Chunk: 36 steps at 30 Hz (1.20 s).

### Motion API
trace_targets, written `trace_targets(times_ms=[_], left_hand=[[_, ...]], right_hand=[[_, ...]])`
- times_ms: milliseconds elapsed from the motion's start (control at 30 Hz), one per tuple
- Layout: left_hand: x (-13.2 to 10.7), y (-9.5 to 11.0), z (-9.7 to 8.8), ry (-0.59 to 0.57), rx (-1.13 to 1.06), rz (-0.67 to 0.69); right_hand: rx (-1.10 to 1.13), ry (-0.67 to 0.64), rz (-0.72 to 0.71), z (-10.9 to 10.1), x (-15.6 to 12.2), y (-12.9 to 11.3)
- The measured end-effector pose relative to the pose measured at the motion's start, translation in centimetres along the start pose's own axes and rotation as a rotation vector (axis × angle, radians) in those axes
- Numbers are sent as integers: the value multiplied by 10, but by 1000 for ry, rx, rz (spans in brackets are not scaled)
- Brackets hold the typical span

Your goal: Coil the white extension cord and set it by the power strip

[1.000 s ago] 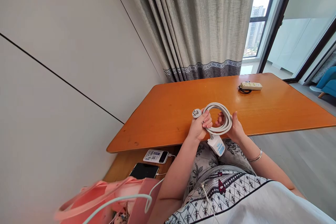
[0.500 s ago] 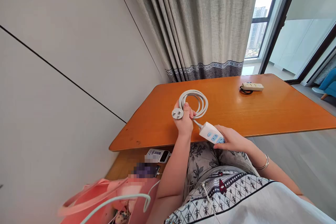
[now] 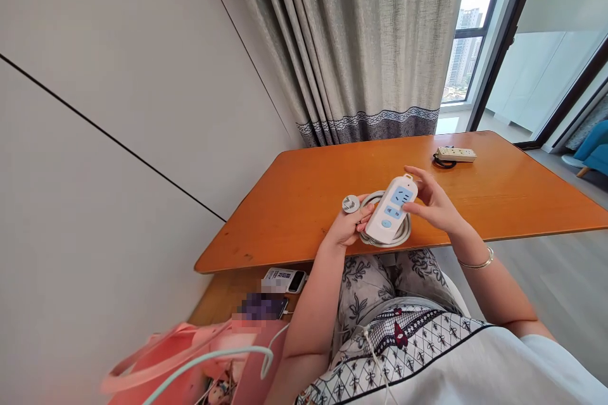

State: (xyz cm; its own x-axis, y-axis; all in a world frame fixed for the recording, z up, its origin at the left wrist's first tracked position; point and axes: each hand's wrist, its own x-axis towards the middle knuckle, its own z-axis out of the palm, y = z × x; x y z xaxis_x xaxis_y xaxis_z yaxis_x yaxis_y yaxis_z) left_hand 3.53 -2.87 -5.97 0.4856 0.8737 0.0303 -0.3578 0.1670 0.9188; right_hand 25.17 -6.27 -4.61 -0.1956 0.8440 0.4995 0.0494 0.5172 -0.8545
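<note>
A white power strip with blue socket faces tilts over the table's near edge, sockets up. Its pale cord lies in a coil behind it. My left hand is closed around the coil and the strip's left side, thumb on top. The round white plug pokes out above that hand, prongs showing. On the strip's right side is my right hand, thumb on its face and fingers curved around its upper end; the fingertips are partly hidden.
An orange-brown wooden table spans the front. Far right on it lies another power strip with a black cord. Below left, a pink bag, a phone and a white device sit beside my arm. A curtain hangs behind.
The power strip has swung up and now lies against the coiled cord. My left hand has shifted right with the coil and plug; my right hand has risen with the strip.
</note>
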Motion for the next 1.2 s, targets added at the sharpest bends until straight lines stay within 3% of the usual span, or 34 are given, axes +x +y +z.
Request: trace_targets(times_ms=[133, 267, 367, 567, 733, 833, 933, 1067, 1200], left_hand=[[4, -4, -2, 19, -67, -81], [7, -9, -11, 10, -58, -159], [9, -15, -13, -3, -40, -198], [12, -30, -11, -3, -4, -137], [7, -34, -8, -64, 15, -38], [6, -33, -2, -31, 1, 5], [8, -31, 0, 18, 4, -6], [14, -33, -3, -8, 55, -102], [22, -41, -13, -15, -27, -149]], right_hand=[[230, 23, 215, 10, 4, 22], [334, -87, 448, 11, -2, 28], [376, -126, 530, 6, -3, 32], [339, -86, 490, -3, -6, 40], [279, -133, 355, -4, -16, 23], [270, -98, 319, 0, -18, 13], [280, -77, 324, 4, -19, 12], [318, -51, 378, 9, -20, 24], [435, 89, 469, 12, -22, 43]])
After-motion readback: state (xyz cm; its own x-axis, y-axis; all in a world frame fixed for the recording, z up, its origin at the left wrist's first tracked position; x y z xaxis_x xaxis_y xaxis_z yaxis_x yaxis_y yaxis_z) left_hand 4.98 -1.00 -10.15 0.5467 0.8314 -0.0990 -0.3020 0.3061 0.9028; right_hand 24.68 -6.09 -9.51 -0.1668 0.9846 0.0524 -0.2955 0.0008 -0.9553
